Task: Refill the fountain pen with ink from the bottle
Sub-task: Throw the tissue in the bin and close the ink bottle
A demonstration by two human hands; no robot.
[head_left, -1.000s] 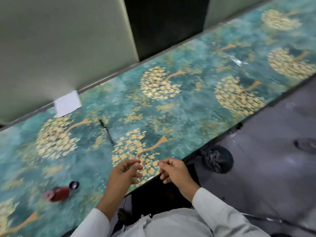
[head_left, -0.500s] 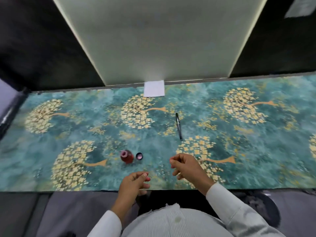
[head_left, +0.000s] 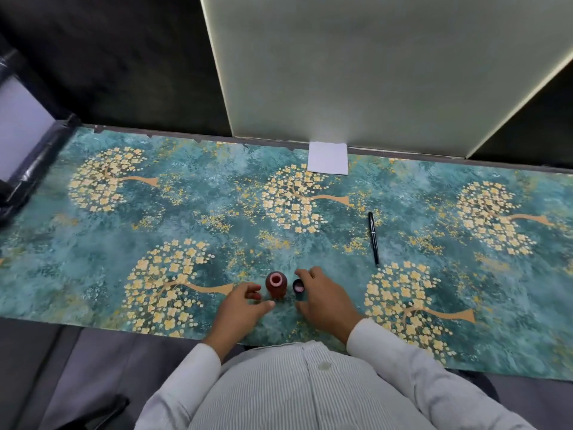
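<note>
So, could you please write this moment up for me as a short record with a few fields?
surface: table with teal covering printed with gold trees
ink bottle: red ink bottle, upright, mouth open, near the front edge
cap: dark cap off, just right of the bottle
pen: black pen lying flat, farther back and right, untouched
paper: white paper at the back edge
left hand: left hand beside the bottle, holds nothing
right hand: right hand reaching over the cap, contact unclear
</note>
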